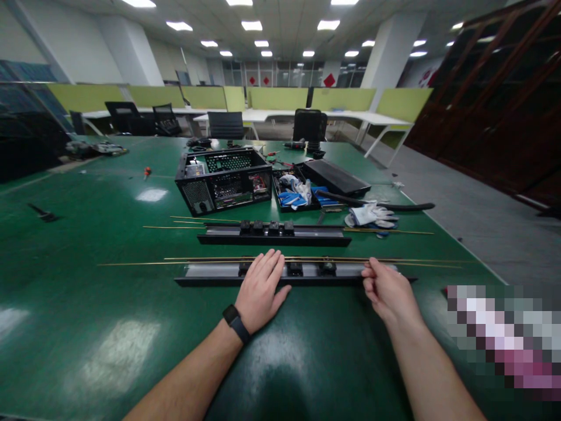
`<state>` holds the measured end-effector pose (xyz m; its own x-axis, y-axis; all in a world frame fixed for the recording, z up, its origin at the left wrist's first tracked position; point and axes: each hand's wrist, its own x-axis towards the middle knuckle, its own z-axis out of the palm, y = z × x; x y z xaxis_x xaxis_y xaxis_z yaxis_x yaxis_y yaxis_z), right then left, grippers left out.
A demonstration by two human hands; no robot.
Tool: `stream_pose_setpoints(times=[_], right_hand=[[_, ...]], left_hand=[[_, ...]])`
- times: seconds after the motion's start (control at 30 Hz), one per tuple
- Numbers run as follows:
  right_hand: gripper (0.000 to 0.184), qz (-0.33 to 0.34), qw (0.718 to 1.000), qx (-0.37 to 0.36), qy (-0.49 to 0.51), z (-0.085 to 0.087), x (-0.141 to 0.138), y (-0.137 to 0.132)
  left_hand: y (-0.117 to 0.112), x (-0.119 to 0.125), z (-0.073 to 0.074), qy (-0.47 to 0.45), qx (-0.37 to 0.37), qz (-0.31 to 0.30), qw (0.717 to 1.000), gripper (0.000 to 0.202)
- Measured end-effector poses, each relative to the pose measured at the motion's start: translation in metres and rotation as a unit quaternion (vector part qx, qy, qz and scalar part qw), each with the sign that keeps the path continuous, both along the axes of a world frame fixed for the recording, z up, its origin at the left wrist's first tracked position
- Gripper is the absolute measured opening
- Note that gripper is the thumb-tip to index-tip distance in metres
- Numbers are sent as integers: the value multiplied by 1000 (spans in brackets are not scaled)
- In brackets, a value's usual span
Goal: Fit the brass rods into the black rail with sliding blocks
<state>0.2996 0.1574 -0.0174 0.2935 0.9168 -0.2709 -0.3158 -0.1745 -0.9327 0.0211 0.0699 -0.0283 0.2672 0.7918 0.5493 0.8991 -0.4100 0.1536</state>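
Long black rail (210,271) lies flat, crosswise, seemingly carrying three small black blocks (295,269).

Table (87,327) near edge open, left and centre. Near rail (210,272) and thin rods (131,264) bar forward reach; far rail (307,236), computer case (223,178) crowd beyond.

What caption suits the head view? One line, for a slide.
Left hand flat on a black rail, right hand gripping its end, brass rods alongside, green table.
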Motion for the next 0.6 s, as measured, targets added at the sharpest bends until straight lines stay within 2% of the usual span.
stream_pose_setpoints(times=[0.07, 0.13, 0.3, 0.37, 0.53, 0.6], right_hand=[[29, -44, 999, -3, -7, 1, 6, 3], [29, -52, 999, -7, -12, 2, 6, 2], [33, 56, 998, -3, -16, 6, -14, -8], [30, 65, 998, 1, -10, 7, -16, -9], [23, -57, 998, 0, -7, 7, 2, 0], [23, -68, 998, -6, -11, 6, 5, 1]], left_hand=[[0, 0, 0, 0, 1, 1, 1000, 66], [0, 0, -1, 0, 2, 2, 1000, 66], [0, -1, -4, 0, 1, 2, 1000, 65], [1, -1, -5, 0, 0, 0, 1000, 66], [1, -2, -5, -5, -3, -1, 1000, 67], [1, -2, -5, -8, 0, -2, 1000, 68]])
